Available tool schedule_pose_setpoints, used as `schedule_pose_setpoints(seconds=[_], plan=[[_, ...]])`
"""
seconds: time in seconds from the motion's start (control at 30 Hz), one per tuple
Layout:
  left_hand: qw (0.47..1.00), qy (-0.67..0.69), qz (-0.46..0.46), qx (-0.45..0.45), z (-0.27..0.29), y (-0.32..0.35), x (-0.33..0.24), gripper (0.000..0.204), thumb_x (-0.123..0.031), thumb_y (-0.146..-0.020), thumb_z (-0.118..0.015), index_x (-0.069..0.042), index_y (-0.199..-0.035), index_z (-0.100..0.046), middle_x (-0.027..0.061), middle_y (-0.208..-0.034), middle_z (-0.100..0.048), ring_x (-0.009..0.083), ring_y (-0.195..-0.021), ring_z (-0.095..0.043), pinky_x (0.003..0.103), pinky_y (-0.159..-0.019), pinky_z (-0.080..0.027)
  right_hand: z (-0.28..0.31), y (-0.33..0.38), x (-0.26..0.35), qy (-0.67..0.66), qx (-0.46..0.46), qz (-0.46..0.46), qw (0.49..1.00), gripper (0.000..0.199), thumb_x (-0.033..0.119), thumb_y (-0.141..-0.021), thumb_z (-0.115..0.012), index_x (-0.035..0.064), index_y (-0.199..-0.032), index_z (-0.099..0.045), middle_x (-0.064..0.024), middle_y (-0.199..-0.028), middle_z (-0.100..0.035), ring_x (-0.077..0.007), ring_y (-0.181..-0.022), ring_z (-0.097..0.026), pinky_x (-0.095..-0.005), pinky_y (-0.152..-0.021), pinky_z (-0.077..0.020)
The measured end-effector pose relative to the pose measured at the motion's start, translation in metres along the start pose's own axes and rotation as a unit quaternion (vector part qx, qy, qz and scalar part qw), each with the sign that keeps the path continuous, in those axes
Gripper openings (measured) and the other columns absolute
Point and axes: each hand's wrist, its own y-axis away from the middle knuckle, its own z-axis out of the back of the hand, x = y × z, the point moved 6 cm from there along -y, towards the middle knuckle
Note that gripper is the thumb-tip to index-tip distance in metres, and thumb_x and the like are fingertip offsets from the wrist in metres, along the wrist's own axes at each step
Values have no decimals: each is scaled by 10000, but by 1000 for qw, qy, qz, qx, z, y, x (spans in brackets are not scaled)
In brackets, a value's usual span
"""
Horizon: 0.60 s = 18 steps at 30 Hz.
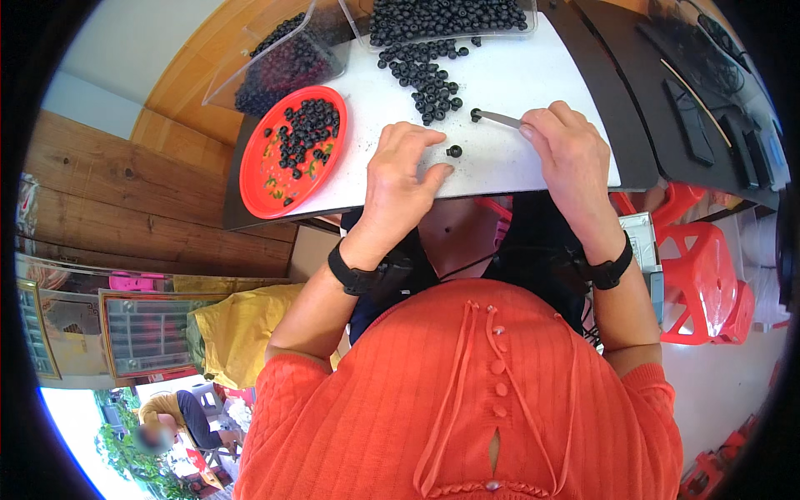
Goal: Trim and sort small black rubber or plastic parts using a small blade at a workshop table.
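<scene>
My left hand (397, 179) is over the near part of the white board (517, 67), thumb and forefinger apart with nothing between them. Just off those fingertips lies one small round black bead-like piece (454, 151). My right hand (569, 154) pinches a slim grey metal tool (500, 120), knife-like or one side of tweezers; I cannot tell which. Its tip meets another black piece (476, 115). Farther back, a loose trail of black pieces (429, 83) runs down from a clear tray (525, 27) full of them.
A red plate (250, 179) with several black pieces stands at the left, beside a clear plastic box (221, 90) of more. Flat dark devices (690, 122) lie on the dark table at the right. Red stools (698, 275) stand below; another person (179, 417) sits far off, lower left.
</scene>
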Motion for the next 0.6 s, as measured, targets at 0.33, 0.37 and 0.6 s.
schedule_pose_setpoints(seconds=[0.33,0.37,0.6], plan=[[989,-59,-108,78,-25,-19,-12,173,27,-740,-699,-6,-894,-628,125,-843,-572,341,-845,-562,424,-726,-470,-10,1,1,-19,-47,14,999,93,172,-873,-675,84,-888,-647,-69,-824,-618,-269,-774,-631,-395,-683,-500],[988,-65,-108,90,-27,-20,-12,161,21,-746,-697,-6,-888,-626,129,-840,-567,347,-850,-561,427,-727,-471,-7,1,2,-28,-71,5,997,101,175,-878,-672,80,-883,-641,-73,-823,-622,-273,-752,-636,-390,-659,-504],[993,97,-43,46,-19,-19,7,189,1,-837,-670,-5,-1026,-684,88,-873,-590,226,-746,-583,342,-672,-480,-12,0,7,-107,-61,16,992,174,230,-902,-668,73,-833,-639,-78,-758,-632,-270,-687,-651,-376,-582,-503]])
